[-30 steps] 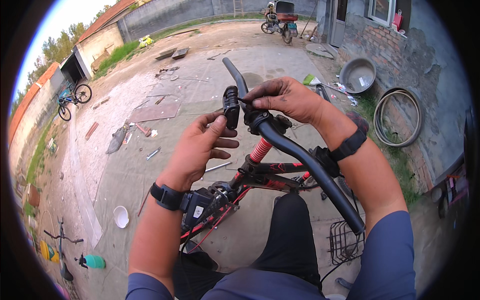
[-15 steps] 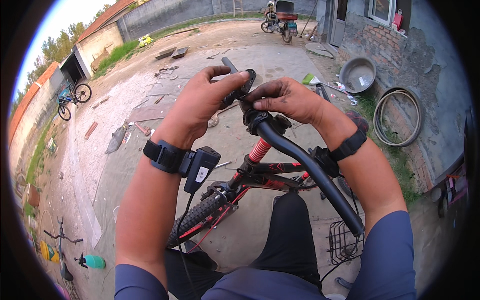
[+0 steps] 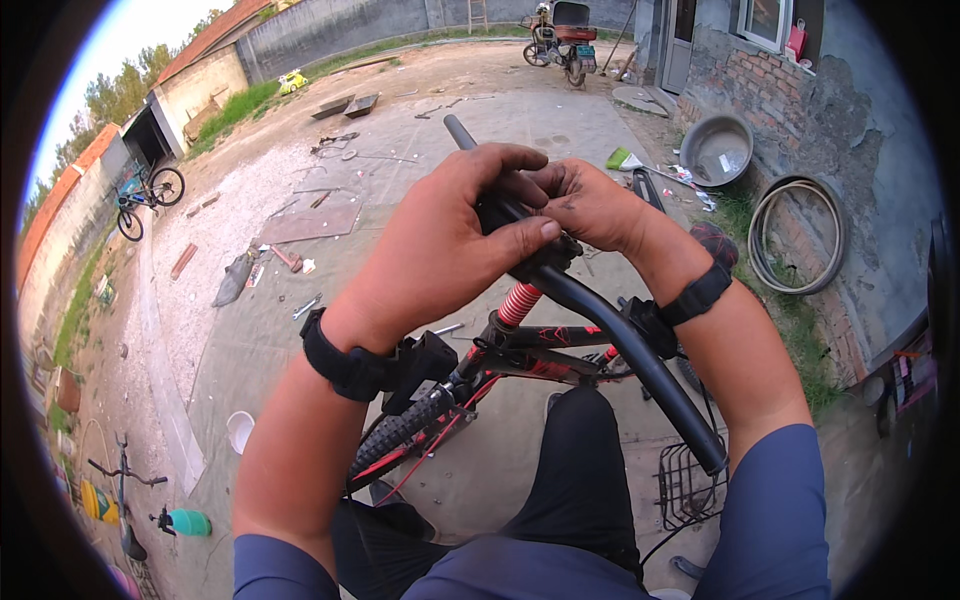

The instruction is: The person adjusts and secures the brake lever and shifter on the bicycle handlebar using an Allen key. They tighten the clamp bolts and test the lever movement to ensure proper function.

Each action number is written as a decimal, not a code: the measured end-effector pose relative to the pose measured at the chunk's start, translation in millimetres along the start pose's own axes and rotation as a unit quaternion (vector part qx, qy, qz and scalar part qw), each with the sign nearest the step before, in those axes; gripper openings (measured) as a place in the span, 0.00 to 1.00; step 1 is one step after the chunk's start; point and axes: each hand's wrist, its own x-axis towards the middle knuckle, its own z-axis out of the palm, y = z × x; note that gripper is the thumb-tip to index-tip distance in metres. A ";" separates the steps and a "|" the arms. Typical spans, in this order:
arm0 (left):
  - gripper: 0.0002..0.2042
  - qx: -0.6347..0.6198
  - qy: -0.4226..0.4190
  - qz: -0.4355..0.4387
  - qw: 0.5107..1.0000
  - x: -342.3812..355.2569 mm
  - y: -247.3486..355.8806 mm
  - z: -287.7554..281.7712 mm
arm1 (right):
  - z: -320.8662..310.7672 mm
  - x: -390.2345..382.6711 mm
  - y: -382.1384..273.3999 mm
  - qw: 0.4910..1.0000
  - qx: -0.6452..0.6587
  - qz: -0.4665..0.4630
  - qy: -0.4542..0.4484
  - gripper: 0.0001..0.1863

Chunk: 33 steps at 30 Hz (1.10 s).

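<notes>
black handlebar [image 3: 640, 360] slanting 12 to 4 o'clock, near end tight by the right forearm [image 3: 745, 350], left hand [image 3: 450, 225] cupped over its middle, right hand [image 3: 590, 205] bunched alongside, can't tell what either's gripping, slim gap between left forearm [image 3: 305, 445] and white bowl [image 3: 239, 432] at 8, grey ground [image 3: 250, 370], brick wall [image 3: 785, 85] at 2, left hand's dropped since half a second ago

Bicycle frame [image 3: 545, 334]: red markings [image 3: 563, 335] on its dark paint; from here I can't tell letters from pattern.
Motorcycle plate [image 3: 581, 52]: small and greenish at the rear, too far off to read.
Grey basin [image 3: 694, 150]: a pale label-like rectangle [image 3: 722, 162] inside, lettering too small to make out.
Ground scraps [image 3: 684, 176]: red and white, beside the broom [image 3: 622, 160], any print blurred.
Readable words or numbers: none.
</notes>
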 end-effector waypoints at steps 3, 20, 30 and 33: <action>0.25 0.217 0.098 0.180 0.954 -11.8 -22.5 4.6 | 3.2 2.5 -1.7 0.999 -0.030 -0.012 -0.003 0.13; 0.30 -0.188 0.132 -0.253 0.940 -45.9 -49.5 -8.1 | 6.7 4.1 -2.2 1.000 0.010 -0.007 -0.002 0.16; 0.30 -0.319 0.162 -0.215 0.909 -19.8 -41.9 -22.6 | 6.1 4.2 -3.6 1.000 0.008 0.007 0.002 0.15; 0.34 -0.274 0.140 -0.186 0.933 -4.0 -35.2 -21.5 | 5.6 3.7 -3.6 1.000 0.005 0.007 0.004 0.15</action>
